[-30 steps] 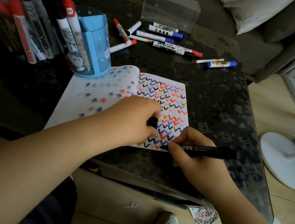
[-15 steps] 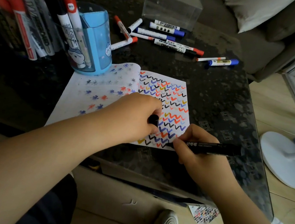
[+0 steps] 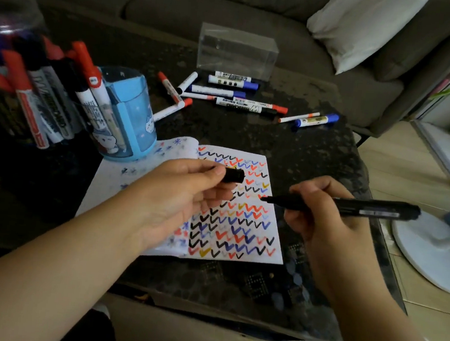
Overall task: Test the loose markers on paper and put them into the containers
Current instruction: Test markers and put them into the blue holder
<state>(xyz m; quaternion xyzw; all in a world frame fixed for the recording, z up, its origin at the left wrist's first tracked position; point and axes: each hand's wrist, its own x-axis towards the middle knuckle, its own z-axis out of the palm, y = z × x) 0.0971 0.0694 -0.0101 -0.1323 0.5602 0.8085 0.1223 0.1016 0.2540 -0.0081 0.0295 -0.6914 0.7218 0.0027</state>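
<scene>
Your left hand [image 3: 178,193] pinches a small black cap [image 3: 233,175]; your right hand [image 3: 320,214] grips an uncapped black marker w/ grey label [image 3: 351,207], tip toward cap, both above white paper of coloured ticks [image 3: 240,226].

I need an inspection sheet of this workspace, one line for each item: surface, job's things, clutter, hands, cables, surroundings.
Surface: dark speckled table, glossy.
Job's things: open notebook with coloured check marks; black marker uncapped; black cap; loose markers lying at the far side; blue cup and clear jar holding markers.
Clutter: clear plastic box behind the loose markers.
Hands: left hand pinches the cap; right hand grips the marker, tip above the page.
Cables: nothing seen.
Surroundings: grey sofa with white pillow; white fan base on wooden floor.
</scene>
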